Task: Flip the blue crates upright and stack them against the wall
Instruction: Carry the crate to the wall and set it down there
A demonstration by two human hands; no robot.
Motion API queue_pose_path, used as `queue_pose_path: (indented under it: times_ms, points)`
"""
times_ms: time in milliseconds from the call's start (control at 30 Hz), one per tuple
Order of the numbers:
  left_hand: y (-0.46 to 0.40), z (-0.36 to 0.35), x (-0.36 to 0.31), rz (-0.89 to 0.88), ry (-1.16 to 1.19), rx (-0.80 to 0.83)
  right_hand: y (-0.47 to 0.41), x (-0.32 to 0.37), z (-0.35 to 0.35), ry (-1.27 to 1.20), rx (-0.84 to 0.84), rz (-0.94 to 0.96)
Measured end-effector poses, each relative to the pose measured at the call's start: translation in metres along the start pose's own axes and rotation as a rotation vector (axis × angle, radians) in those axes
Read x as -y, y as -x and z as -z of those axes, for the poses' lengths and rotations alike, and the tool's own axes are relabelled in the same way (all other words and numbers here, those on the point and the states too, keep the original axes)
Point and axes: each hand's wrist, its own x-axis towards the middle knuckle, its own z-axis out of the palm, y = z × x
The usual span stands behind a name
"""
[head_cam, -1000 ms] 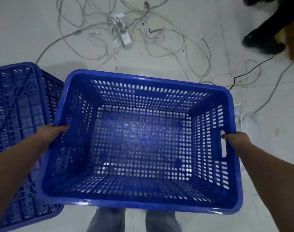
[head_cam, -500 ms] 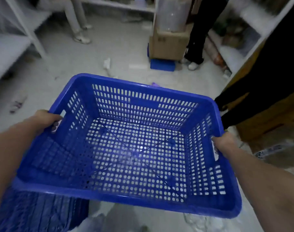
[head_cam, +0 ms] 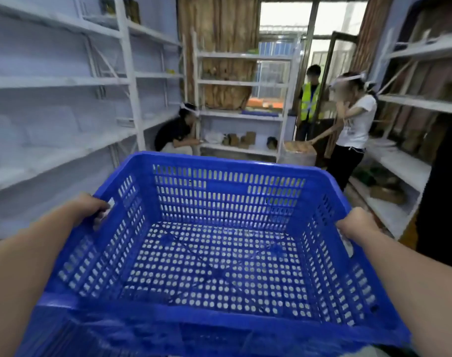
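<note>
I hold a blue perforated plastic crate [head_cam: 219, 191] upright in front of me, its open top facing up and its inside empty. My left hand [head_cam: 92, 206] grips the handle slot on its left wall. My right hand [head_cam: 359, 224] grips the rim and handle on its right wall. The crate is lifted off the floor at about waist height and fills the lower half of the view. A blurred blue mass [head_cam: 96, 338], perhaps another crate, shows below its near rim.
White metal shelving [head_cam: 65, 81] lines the left wall, and more shelves [head_cam: 410, 161] run along the right. A shelf unit [head_cam: 241, 114] stands at the back beside a doorway. One person [head_cam: 176, 132] crouches at the back left; two people [head_cam: 353, 122] stand at the back right.
My view has swung up from the cabled floor to the room and its shelves. The crate has come up with me, still held by both hands on its side walls.
</note>
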Motion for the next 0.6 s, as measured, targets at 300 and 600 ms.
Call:
queue_pose_path:
  times_ms: [300,600]
  points:
    - [0.032,0.157,0.058,0.081,0.113,-0.193,0.077,0.15,0.014,0.112,0.021,0.273]
    - [0.074,0.324,0.171,0.141,0.169,-0.385,0.209,0.298,-0.053,0.202,0.068,0.522]
